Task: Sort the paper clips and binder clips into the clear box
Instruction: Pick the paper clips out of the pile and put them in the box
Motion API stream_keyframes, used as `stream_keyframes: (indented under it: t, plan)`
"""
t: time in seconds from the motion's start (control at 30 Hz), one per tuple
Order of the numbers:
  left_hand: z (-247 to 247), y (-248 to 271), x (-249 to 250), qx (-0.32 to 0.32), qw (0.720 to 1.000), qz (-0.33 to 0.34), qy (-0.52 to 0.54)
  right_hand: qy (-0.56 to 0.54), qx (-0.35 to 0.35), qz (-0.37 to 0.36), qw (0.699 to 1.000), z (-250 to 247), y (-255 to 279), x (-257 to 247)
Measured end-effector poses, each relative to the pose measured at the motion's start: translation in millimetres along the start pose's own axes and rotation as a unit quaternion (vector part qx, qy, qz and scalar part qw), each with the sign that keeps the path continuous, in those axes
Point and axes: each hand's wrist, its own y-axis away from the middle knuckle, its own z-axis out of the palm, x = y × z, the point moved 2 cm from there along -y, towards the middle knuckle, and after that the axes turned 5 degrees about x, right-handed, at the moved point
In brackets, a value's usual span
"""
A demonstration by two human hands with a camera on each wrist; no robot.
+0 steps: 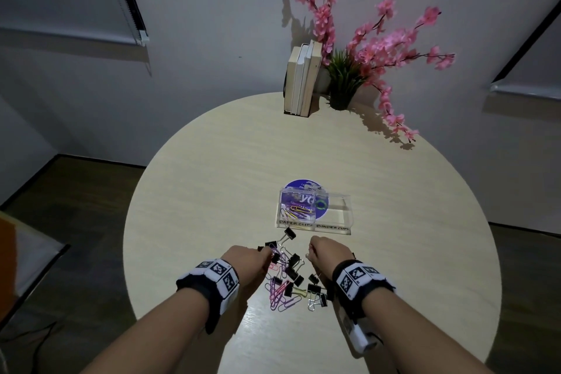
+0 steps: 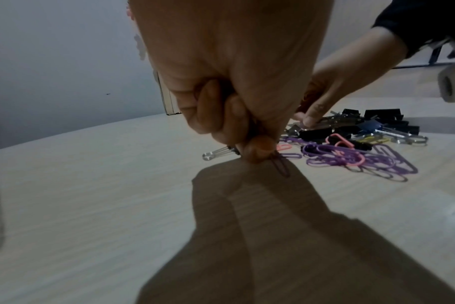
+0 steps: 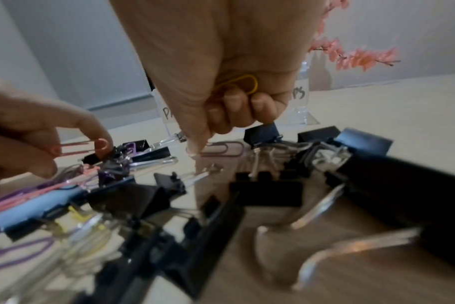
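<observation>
- The round pale tabletop (image 1: 212,179) fills mid-frame.
- Lower centre: the clip pile (image 1: 291,279).
- My left hand (image 1: 249,261) pinches a pink paper clip (image 3: 78,147).
- My right hand (image 1: 324,253) curls around a yellow paper clip (image 3: 243,84).
- Just above: the clear box (image 1: 314,212), paper clips in its left compartment.

Round, pale wood-grain table (image 1: 212,191) filling the middle of the head view. At its far edge, top centre: upright books (image 1: 302,82) beside a potted plant (image 1: 341,82) with pink blossoms. Centre: clear box (image 1: 331,215) over a purple disc (image 1: 299,187); just below, mixed paper clips (image 1: 280,294) and black binder clips (image 1: 317,290).
</observation>
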Motion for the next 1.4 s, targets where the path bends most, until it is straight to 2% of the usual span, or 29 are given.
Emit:
stream_keyframes:
  t: [0.17, 0.37, 0.6, 0.67, 0.77, 0.87, 0.97, 1.27, 1.33, 1.4]
  plan:
    - [-3, -5, 7, -0.002, 1.0, -0.016, 0.012, -0.065, 0.007, -0.004, 0.998, -7, 15, 7]
    - [-6, -9, 9, -0.018, 1.0, -0.019, -0.005, -0.114, -0.024, -0.026, 0.993, -1, 36, 6]
    - [-3, -12, 12, -0.03, 0.999, -0.024, -0.029, -0.219, -0.05, 0.019, 0.974, 8, 53, -1]
    - [-3, -12, 11, -0.034, 0.998, -0.023, -0.038, -0.196, -0.044, 0.002, 0.98, 10, 57, -3]
    - [-3, -10, 10, -0.028, 0.998, -0.006, -0.062, -0.092, -0.02, -0.049, 0.994, 12, 64, -11]
    - [-1, -5, 9, -0.03, 0.996, 0.008, -0.085, -0.009, -0.013, -0.096, 0.995, 18, 67, -23]
    - [2, 0, 7, -0.02, 0.996, -0.001, -0.082, 0.032, -0.01, -0.096, 0.995, 23, 62, -26]
    - [6, 4, 0, 0.032, 0.999, -0.033, 0.016, 0.062, 0.015, -0.049, 0.997, 14, 52, -5]
    - [3, 3, -1, 0.032, 0.998, -0.036, 0.035, 0.041, 0.027, -0.066, 0.997, 7, 53, -2]
    - [1, 3, 1, 0.036, 0.997, -0.035, 0.054, 0.024, 0.009, -0.113, 0.993, 4, 58, -7]
